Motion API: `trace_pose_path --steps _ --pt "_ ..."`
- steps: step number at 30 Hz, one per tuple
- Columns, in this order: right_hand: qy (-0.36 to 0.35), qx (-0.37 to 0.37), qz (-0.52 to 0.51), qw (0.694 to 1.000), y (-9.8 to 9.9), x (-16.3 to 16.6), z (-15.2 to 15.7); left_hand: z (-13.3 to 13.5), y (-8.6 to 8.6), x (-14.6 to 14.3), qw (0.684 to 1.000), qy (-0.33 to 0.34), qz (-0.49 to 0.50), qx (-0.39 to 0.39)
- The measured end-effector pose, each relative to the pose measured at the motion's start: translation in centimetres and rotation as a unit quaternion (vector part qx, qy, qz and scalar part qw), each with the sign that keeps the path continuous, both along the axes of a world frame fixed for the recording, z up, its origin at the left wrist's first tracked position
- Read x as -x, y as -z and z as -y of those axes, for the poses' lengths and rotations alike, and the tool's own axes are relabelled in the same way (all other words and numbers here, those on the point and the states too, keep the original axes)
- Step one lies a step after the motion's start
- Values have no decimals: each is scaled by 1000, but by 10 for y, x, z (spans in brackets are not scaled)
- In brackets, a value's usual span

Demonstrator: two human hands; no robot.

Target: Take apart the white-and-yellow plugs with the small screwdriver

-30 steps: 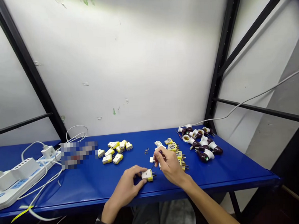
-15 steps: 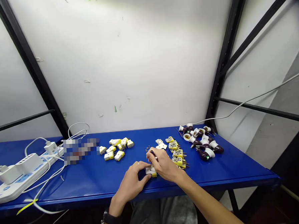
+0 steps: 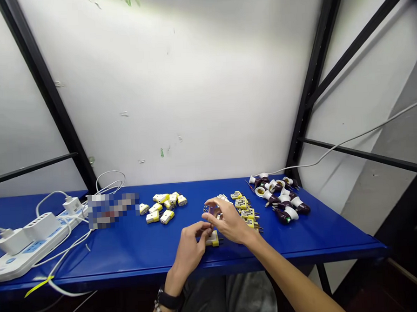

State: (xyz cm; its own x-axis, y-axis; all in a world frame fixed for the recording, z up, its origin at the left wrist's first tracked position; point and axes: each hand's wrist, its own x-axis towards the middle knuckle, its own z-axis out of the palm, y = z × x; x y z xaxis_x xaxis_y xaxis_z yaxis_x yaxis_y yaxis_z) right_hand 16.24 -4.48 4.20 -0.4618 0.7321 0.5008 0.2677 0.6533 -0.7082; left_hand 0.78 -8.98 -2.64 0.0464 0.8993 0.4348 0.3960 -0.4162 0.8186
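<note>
My left hand (image 3: 189, 252) is low at the table's front, its fingertips beside a white-and-yellow electrical plug (image 3: 213, 239) with metal pins. Whether those fingers grip the plug, I cannot tell. My right hand (image 3: 229, 222) hovers above and behind it, fingers pinched around a small dark-handled screwdriver (image 3: 213, 212), which is mostly hidden. Tiny metal screws (image 3: 207, 209) lie just under those fingers. A row of yellow plugs (image 3: 247, 212) sits right beside my right hand.
The blue metal table (image 3: 304, 244) also holds a pile of yellow-and-white plugs (image 3: 162, 207), dark-and-white lamp holders (image 3: 279, 199) and a white power strip (image 3: 34, 235) with cables. A blurred patch (image 3: 112, 210) covers part of the table. Black steel uprights stand at both sides.
My right hand has lifted up and away from the plug, towards the small screws. My left hand has shifted slightly, and the plug now lies lower, beside its fingertips.
</note>
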Motion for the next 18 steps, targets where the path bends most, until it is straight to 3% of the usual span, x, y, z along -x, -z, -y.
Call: trace_pose_path --steps 4,6,10,12,16,18 --pt "75 -24 -70 994 13 7 3 1 1 0 1000 -5 4 6" --pt "49 -9 -77 996 15 8 4 0 1 0 1000 -6 3 5" --pt "-62 123 -118 983 12 8 2 -2 0 0 1000 -11 18 14" --pt "-60 149 -153 975 12 9 -1 -3 -1 -1 1000 -17 17 18" --pt "22 97 -189 977 19 15 -2 -3 -3 -1 1000 -8 13 22" --pt "21 79 -169 982 22 16 -1 -2 -3 -1 1000 13 20 18"
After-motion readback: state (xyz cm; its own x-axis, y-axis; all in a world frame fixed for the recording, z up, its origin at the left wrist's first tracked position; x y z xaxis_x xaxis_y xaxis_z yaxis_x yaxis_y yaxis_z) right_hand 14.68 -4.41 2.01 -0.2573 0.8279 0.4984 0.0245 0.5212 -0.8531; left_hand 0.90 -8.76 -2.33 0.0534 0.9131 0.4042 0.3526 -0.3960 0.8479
